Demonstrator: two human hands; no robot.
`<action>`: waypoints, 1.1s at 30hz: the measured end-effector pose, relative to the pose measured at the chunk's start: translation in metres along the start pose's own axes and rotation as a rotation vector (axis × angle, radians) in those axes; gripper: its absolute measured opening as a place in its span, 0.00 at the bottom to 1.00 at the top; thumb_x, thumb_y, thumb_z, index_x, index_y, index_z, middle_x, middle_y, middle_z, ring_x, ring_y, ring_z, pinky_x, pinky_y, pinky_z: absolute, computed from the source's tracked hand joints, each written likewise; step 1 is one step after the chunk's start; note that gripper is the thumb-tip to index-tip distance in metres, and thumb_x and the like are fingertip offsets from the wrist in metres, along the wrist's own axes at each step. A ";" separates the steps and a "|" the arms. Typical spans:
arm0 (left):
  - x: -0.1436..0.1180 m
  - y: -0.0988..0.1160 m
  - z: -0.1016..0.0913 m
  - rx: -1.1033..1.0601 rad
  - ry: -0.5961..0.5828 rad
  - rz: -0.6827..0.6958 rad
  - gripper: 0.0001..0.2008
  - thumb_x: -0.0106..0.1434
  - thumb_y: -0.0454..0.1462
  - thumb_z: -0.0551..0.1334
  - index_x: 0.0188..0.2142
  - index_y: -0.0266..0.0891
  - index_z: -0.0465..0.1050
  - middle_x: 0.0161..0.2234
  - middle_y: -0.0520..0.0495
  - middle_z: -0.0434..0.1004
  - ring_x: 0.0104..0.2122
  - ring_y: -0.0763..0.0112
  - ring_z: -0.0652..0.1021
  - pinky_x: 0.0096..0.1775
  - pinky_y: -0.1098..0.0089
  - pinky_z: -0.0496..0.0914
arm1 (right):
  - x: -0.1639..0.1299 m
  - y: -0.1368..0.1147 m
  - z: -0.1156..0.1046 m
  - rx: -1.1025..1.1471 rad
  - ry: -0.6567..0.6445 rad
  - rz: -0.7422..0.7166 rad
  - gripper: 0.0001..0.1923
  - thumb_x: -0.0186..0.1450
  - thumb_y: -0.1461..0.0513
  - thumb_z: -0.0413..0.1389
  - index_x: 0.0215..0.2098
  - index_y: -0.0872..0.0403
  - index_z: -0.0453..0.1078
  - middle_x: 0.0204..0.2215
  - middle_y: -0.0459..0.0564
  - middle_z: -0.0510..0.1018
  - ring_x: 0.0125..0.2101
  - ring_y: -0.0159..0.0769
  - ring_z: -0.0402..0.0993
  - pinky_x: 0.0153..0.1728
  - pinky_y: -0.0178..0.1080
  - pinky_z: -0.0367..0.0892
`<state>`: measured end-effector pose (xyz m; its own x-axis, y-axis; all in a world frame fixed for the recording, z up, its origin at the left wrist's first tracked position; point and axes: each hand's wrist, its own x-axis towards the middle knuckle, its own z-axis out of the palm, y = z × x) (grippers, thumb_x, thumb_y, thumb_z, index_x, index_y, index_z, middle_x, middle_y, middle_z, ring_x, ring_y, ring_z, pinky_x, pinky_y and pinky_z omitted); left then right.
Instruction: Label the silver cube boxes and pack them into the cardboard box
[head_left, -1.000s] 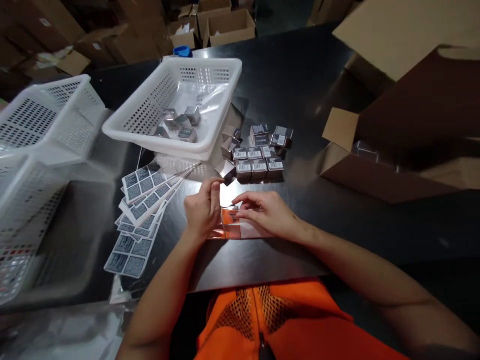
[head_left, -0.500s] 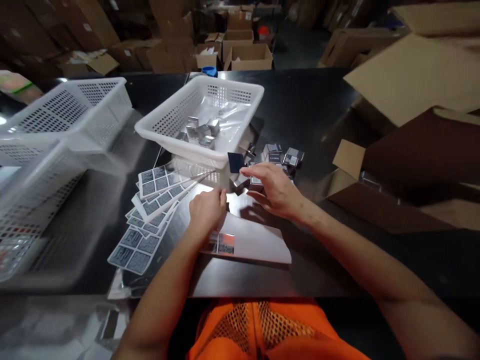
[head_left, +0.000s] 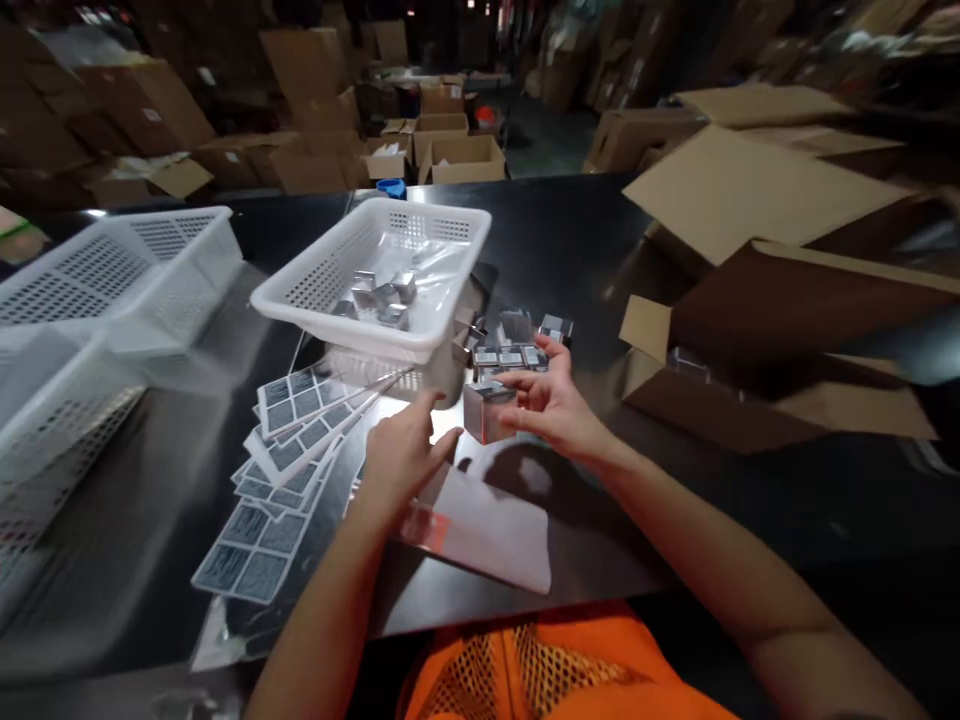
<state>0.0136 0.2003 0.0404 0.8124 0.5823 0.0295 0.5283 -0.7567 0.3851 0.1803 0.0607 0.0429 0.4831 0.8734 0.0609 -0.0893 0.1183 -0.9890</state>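
Note:
My right hand (head_left: 551,405) holds a small silvery box (head_left: 484,412) by its right side, fingers and thumb around it. To its left, my left hand (head_left: 405,450) has thumb and forefinger apart, with nothing seen between them. Under and beside the left hand lies a whitish label sheet (head_left: 495,530), partly hidden by the hand and forearm. Behind the right hand sit several small dark-and-silver boxes (head_left: 510,358) close together. Fanned sheets of square dark printed labels (head_left: 259,540) spread out left of my left hand.
A white basket (head_left: 352,330) holding several silvery boxes stands beyond my hands. More white baskets (head_left: 180,270) are at the left. An open cardboard carton (head_left: 720,400) with raised flaps stands at the right, and cartons fill the background.
My right hand now has a small silvery box; the dark square piece formerly at its fingertips no longer shows there. My left thumb and forefinger have spread. The view has shifted.

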 end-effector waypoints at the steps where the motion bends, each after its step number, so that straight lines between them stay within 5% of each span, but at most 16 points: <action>1: -0.002 0.001 0.002 -0.082 0.040 0.076 0.27 0.62 0.45 0.68 0.59 0.44 0.69 0.37 0.49 0.83 0.28 0.65 0.80 0.31 0.68 0.66 | -0.009 -0.002 0.000 0.074 0.031 0.048 0.51 0.50 0.54 0.75 0.59 0.42 0.45 0.43 0.44 0.80 0.30 0.32 0.79 0.33 0.37 0.75; 3: -0.005 0.002 0.008 -0.238 0.115 0.232 0.37 0.56 0.45 0.73 0.63 0.46 0.65 0.46 0.48 0.83 0.26 0.69 0.78 0.32 0.68 0.69 | -0.020 -0.001 0.001 0.156 0.067 0.115 0.50 0.49 0.55 0.76 0.56 0.43 0.47 0.42 0.44 0.81 0.27 0.30 0.78 0.31 0.36 0.76; 5: -0.006 0.003 0.013 -0.344 0.186 0.369 0.42 0.53 0.44 0.75 0.65 0.46 0.63 0.53 0.45 0.80 0.36 0.64 0.82 0.37 0.67 0.73 | -0.026 0.002 0.003 0.189 0.104 0.146 0.49 0.48 0.56 0.77 0.54 0.44 0.47 0.41 0.44 0.81 0.28 0.31 0.79 0.31 0.36 0.76; 8: -0.006 0.004 0.020 -0.398 0.267 0.477 0.37 0.54 0.43 0.75 0.62 0.47 0.67 0.55 0.43 0.78 0.50 0.57 0.81 0.41 0.67 0.76 | -0.030 0.010 0.006 0.184 0.151 0.148 0.49 0.46 0.58 0.77 0.52 0.45 0.47 0.40 0.43 0.80 0.32 0.32 0.80 0.33 0.35 0.75; 15: -0.006 0.008 0.026 -0.453 0.175 0.472 0.26 0.55 0.43 0.73 0.54 0.46 0.76 0.52 0.43 0.80 0.31 0.71 0.79 0.25 0.74 0.68 | -0.041 0.016 0.002 0.125 0.130 0.157 0.47 0.50 0.53 0.75 0.53 0.44 0.47 0.41 0.45 0.78 0.34 0.35 0.78 0.33 0.37 0.73; 21: -0.006 0.013 0.028 -0.540 0.157 0.450 0.25 0.53 0.38 0.74 0.50 0.43 0.76 0.50 0.43 0.80 0.27 0.77 0.74 0.21 0.78 0.61 | -0.040 0.018 -0.015 -0.134 0.304 -0.135 0.42 0.54 0.50 0.73 0.55 0.41 0.50 0.58 0.53 0.68 0.59 0.44 0.70 0.58 0.49 0.68; 27: -0.009 0.017 0.026 -0.523 0.114 0.449 0.27 0.48 0.33 0.66 0.50 0.44 0.77 0.45 0.48 0.76 0.21 0.83 0.65 0.20 0.78 0.61 | -0.044 0.023 -0.008 -0.036 0.011 0.070 0.53 0.51 0.53 0.74 0.62 0.43 0.43 0.55 0.56 0.72 0.51 0.45 0.76 0.52 0.51 0.71; 33: -0.011 0.014 0.027 -0.634 -0.029 0.414 0.37 0.48 0.33 0.68 0.59 0.48 0.69 0.49 0.47 0.77 0.19 0.85 0.64 0.19 0.78 0.60 | -0.043 0.021 -0.006 0.106 -0.024 0.148 0.53 0.53 0.59 0.72 0.64 0.43 0.41 0.50 0.51 0.77 0.45 0.39 0.79 0.47 0.45 0.74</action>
<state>0.0183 0.1751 0.0208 0.9246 0.2725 0.2660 -0.0572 -0.5912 0.8045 0.1631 0.0230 0.0186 0.4372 0.8958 -0.0803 -0.2502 0.0354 -0.9676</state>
